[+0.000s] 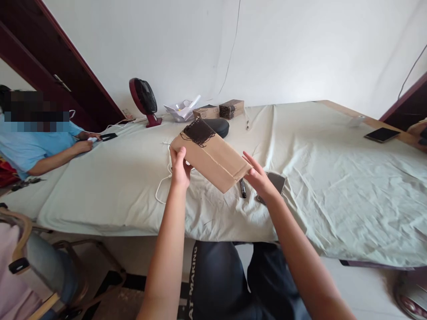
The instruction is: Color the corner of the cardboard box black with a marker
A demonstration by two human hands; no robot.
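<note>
Between my two hands a brown cardboard box [213, 159] is held tilted above the cloth-covered table [116, 191]. Black scribbled ink covers part of its far left end. My left hand [180, 168] grips the left end, thumb on the near face and the other fingers hidden behind. At the lower right end, my right hand [259, 177] holds the corner with its fingers partly stretched out. A black marker [243, 189] lies on the cloth beneath the box's right end. Partly covered by my right hand and wrist is a dark phone [276, 182].
Behind the box are a black rounded case [218, 126], two more cardboard boxes [231, 109], a clear plastic tray [182, 111] and a red fan [145, 100]. A white cable [160, 191] lies left. A tablet [382, 134] rests far right. A person in blue [50, 146] sits left.
</note>
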